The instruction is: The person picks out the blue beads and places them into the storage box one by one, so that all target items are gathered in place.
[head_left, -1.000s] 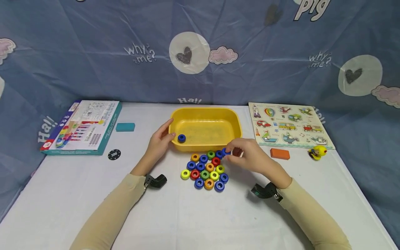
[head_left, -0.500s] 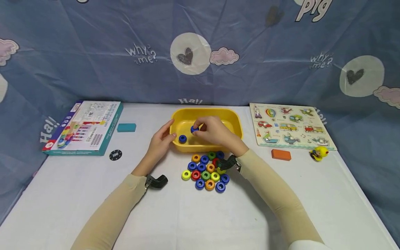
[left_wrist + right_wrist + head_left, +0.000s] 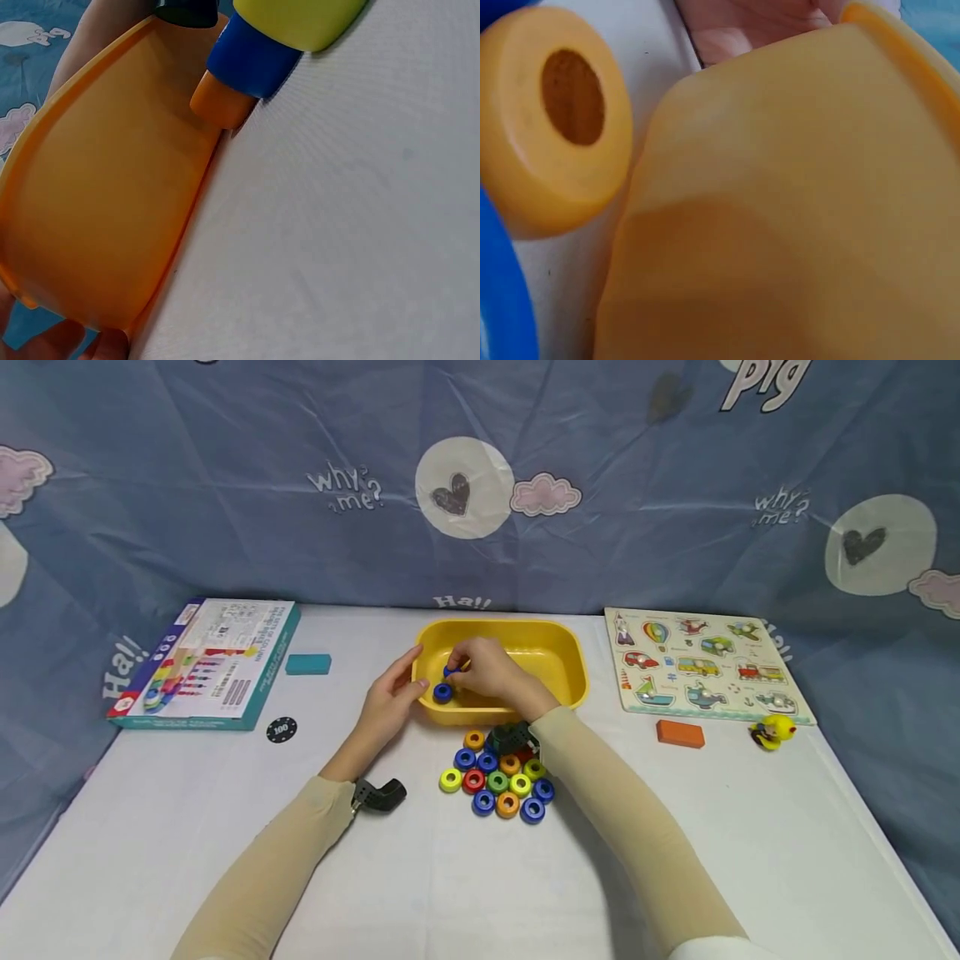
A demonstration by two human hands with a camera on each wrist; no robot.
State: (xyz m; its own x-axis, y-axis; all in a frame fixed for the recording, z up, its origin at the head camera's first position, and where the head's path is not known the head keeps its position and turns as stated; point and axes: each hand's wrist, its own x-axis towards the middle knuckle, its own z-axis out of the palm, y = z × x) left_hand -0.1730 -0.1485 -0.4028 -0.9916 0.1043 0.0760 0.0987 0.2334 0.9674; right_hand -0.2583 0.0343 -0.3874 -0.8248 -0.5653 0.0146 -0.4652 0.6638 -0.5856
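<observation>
Right-hand grip [image 3: 487, 670] pinches a small glossy blue ring [image 3: 450, 672]. Near: mixed-colour glossy rings [image 3: 497, 782] clustered on white counter [image 3: 450, 893]. Next: rectangular yellow plastic tray [image 3: 551, 672], pinched ring inside its left part, near a second blue ring [image 3: 442, 693]; left-hand grip [image 3: 386, 702] unclenched, fingers against tray's left end. Far right: pale rectangular picture board [image 3: 708, 668].

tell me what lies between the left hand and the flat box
In the head view, a teal block and a black round chip lie between the left hand and the flat box, both nearer the box.
</observation>
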